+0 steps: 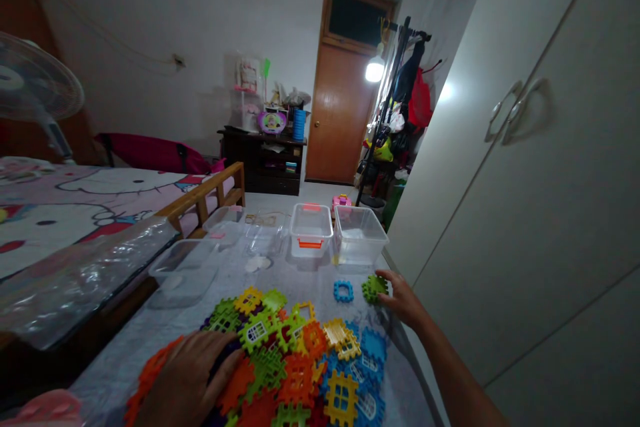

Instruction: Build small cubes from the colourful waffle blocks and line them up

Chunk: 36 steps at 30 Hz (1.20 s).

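Observation:
My right hand [401, 296] pinches a dark green interlocking building block [373, 288] at the right side of the covered table. Just left of it lies a blue square frame block [343, 291] by itself. My left hand [193, 373] lies on the left of a pile of interlocking plastic blocks [300, 373], fingers stretched out and thumb apart; what is under its palm is hidden. Green, orange, yellow and blue pieces make up the pile, some with window patterns. A yellow window block [341, 399] sits on blue ones at its near right.
Behind the pile stand a clear box with orange handles [311, 243], another clear bin [361, 250] and a clear tub [184, 273]. White round pieces [258, 264] lie before them. A wooden bed rail [210, 188] borders the left, a white wardrobe [500, 213] the right.

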Motion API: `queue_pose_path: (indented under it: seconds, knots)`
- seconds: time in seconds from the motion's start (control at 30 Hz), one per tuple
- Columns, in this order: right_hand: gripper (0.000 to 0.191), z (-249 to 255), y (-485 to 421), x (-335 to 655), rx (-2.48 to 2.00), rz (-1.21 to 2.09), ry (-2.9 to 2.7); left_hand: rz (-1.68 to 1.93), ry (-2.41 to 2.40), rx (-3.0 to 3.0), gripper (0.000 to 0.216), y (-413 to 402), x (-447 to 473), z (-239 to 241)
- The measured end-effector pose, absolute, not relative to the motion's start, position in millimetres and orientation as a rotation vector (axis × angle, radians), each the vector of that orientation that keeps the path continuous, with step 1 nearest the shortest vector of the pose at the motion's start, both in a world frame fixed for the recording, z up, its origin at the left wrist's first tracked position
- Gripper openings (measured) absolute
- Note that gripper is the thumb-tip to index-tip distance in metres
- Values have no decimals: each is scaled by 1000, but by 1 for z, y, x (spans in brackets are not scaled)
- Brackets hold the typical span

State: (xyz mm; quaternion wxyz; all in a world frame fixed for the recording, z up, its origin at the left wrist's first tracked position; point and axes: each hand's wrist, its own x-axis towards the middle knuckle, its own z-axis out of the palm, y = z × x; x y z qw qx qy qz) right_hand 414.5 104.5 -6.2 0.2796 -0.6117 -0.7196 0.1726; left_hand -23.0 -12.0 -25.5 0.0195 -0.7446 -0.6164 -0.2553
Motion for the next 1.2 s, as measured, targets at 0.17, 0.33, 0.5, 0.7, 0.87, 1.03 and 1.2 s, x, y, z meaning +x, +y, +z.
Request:
queue_pose_path:
  seconds: [0.17,0.33,0.5,0.7,0.87,1.03,1.2]
  knots:
    - [55,-12,114,412,-1682,496,-2047,-813,-1898,-2288,36,-11,-28,-31]
    - [67,-17,117,416,-1700,495,-2127,-825,-1886,-2265,38,-11,-27,-31]
    - [76,-20,123,418,-1716,502,-2190,-822,-1884,-2272,36,-11,-24,-28]
    - [63,-22,129,416,-1689,541,-2252,-824,-1892,-2278,35,-12,-24,-26]
    - [63,-16,129,414,-1653,555,-2254,-821,-1919,-2287,33,-13,-23,-24]
    - [61,-14,130,412,-1631,567,-2243,-795,-1940,-2297,33,-12,-24,-24]
    - [62,-17,133,411,-1644,563,-2238,-783,-1971,-2288,32,-12,-24,-27]
